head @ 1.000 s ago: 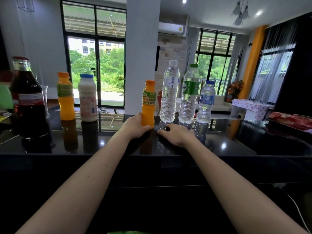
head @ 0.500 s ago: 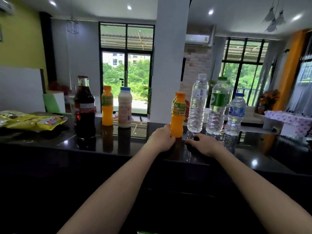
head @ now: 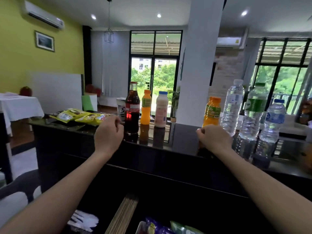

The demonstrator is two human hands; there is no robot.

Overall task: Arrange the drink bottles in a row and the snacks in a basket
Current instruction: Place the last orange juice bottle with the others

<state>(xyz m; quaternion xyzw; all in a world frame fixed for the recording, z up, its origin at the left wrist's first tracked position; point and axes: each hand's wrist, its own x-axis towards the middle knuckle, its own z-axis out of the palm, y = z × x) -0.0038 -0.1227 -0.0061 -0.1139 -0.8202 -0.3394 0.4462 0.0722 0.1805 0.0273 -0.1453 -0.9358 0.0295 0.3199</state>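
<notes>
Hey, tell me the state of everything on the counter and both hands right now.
Cola bottle: upright, capped.
Left juice bottle: upright, capped.
White bottle: upright, capped.
Right juice bottle: upright, capped.
Water bottles: three, upright, capped.
Snack packs: lying flat.
Left hand: fingers curled, holding nothing.
Right hand: fingers curled, nothing seen held.

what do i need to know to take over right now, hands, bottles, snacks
Holding nothing, fingers curled: left hand, right hand.
The cola bottle, left orange juice bottle and milk drink bottle stand together; right orange juice bottle and water bottles stand apart from them.
The yellow snack packets lie on the counter.
Left: close the gap, basket the snacks.
</notes>
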